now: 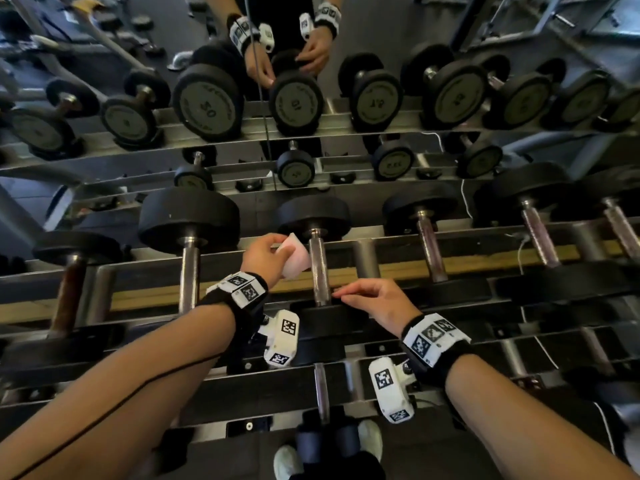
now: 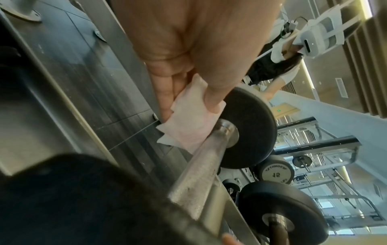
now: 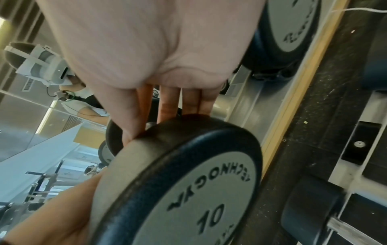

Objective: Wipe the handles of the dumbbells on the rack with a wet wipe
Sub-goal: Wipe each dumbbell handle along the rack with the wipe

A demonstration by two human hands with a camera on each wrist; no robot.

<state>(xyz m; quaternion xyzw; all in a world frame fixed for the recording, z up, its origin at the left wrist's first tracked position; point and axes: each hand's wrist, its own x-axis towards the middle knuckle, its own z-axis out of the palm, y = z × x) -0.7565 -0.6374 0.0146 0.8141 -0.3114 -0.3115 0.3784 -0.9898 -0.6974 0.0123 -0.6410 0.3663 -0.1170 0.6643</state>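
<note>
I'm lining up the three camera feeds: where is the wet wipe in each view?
Head: the wipe is at centre, pinched by the left hand, just left of the handle.
Left wrist: the wipe is at centre, against the top of the handle.
Right wrist: not in it.
Shared landmark: the 10 dumbbell, under the right hand.

dumbbell end cap [image 3: 201,199]: TECHNOGYM, 10 | mirrored cap [image 2: 275,174]: 12
</note>
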